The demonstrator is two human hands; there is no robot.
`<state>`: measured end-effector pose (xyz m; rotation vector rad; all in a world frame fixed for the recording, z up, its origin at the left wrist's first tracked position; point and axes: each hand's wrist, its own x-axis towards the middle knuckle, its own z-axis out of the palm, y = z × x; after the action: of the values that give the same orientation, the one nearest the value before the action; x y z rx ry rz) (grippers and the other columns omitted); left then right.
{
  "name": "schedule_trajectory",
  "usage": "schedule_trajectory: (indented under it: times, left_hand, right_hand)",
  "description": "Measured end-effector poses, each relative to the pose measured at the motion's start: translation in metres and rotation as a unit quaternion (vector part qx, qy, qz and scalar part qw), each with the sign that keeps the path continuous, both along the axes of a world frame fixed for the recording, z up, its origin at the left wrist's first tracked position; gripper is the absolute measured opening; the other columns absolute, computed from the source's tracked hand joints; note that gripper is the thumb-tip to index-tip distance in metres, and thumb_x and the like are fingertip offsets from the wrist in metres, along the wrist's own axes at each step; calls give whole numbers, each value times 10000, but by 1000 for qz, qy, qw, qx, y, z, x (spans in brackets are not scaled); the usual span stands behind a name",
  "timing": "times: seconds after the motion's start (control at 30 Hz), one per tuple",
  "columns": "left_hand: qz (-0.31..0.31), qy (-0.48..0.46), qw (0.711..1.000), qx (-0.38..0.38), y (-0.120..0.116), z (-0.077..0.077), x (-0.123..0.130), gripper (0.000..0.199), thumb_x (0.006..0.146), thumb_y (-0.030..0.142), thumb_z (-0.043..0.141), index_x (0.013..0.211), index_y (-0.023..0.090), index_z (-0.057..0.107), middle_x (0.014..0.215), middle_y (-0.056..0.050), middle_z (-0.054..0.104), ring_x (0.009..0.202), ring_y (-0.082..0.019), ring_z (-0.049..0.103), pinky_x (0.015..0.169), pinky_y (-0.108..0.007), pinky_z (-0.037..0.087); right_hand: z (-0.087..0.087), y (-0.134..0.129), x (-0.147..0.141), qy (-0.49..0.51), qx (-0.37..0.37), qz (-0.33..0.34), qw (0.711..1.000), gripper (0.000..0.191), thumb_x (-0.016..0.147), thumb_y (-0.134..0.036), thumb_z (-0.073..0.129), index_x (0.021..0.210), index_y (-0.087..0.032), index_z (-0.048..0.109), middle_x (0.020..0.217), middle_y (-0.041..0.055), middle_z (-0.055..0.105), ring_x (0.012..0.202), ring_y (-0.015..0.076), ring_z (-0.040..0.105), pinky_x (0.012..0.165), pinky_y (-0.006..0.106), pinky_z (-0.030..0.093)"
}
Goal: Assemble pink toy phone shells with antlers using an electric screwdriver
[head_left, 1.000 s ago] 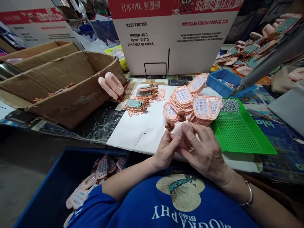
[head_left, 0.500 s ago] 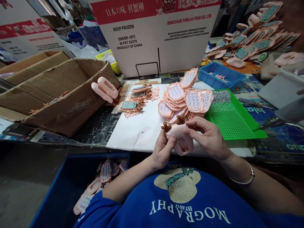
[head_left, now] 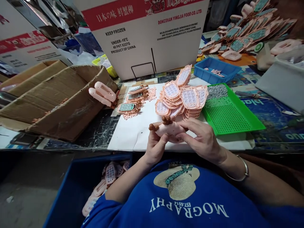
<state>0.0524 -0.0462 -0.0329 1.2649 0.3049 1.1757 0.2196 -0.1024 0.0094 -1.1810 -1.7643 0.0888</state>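
Observation:
A pink plastic shell (head_left: 171,129) with two brown antler-shaped knobs is held between both hands above the table's front edge. My left hand (head_left: 155,144) grips its left end, thumb on the near side. The fingers and thumb of my right hand (head_left: 201,139) close on its right end. Just beyond the hands lies a pile of pink keypad panels (head_left: 171,90) on a white sheet (head_left: 125,136). To its left are pink pieces with green circuit boards (head_left: 126,107).
A cardboard box (head_left: 71,117) stands at the left, with pink shells at its edge. On the right are a green tray (head_left: 237,117) of screws, a blue basket (head_left: 228,77) and a grey bin (head_left: 282,79). A blue crate (head_left: 64,190) of pink parts sits below the table.
Both hands have moved slightly left and up with the pink shell. The shell has been tipped, so its slotted back no longer faces the camera.

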Motion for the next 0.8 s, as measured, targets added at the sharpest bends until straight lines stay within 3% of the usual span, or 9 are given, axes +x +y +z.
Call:
schedule_trajectory:
  times: [0.1, 0.3, 0.43, 0.57, 0.67, 0.8]
  left_hand:
    - [17, -3, 1000, 13, -2, 2, 3, 307, 917, 330, 659, 1222, 354, 630, 1318, -39, 665, 1288, -247, 584, 1106, -460, 444]
    - [12, -36, 989, -146, 2, 13, 5, 348, 875, 435, 706, 1201, 358, 613, 1342, -28, 655, 1335, -236, 549, 1176, -463, 357]
    - [30, -45, 984, -169, 4, 19, 7, 413, 885, 441, 692, 1269, 357, 567, 1365, -24, 636, 1344, -200, 534, 1155, -399, 387]
    - [52, -28, 981, -184, 2, 19, 11, 535, 798, 499, 768, 1257, 329, 554, 1376, -38, 626, 1323, -219, 547, 1137, -403, 409]
    - [43, -37, 978, -203, 2, 21, 14, 557, 771, 521, 783, 1234, 313, 554, 1396, -46, 609, 1321, -238, 551, 1133, -425, 409]
    - [38, -70, 978, -192, 0, 27, 18, 552, 774, 497, 787, 1239, 336, 535, 1428, -35, 583, 1349, -252, 534, 1148, -457, 386]
  right_hand:
    - [0, 0, 2, 7, 13, -3, 1000, 140, 939, -216, 668, 1050, -130, 674, 903, 64, 706, 817, 184, 660, 727, 306, 527]
    - [-2, 1, 6, -5, -26, -1, 1000, 322, 960, -353, 655, 1202, -142, 658, 979, 86, 723, 880, 205, 684, 767, 320, 545]
    - [-8, -2, 4, 24, -71, -17, 997, 175, 959, -311, 654, 1051, -167, 691, 948, 72, 737, 820, 200, 690, 731, 324, 541]
    - [-14, -5, 4, 79, -76, -12, 994, 145, 943, -309, 670, 1007, -181, 694, 926, 59, 740, 803, 193, 684, 709, 316, 532]
    - [-19, -5, 5, 145, -138, 14, 980, 226, 933, -374, 684, 1077, -201, 691, 987, 55, 741, 853, 196, 695, 723, 297, 553]
    - [-26, -4, 2, 236, -227, 52, 944, 428, 881, -444, 735, 1241, -237, 631, 1142, 48, 718, 1011, 212, 690, 850, 298, 583]
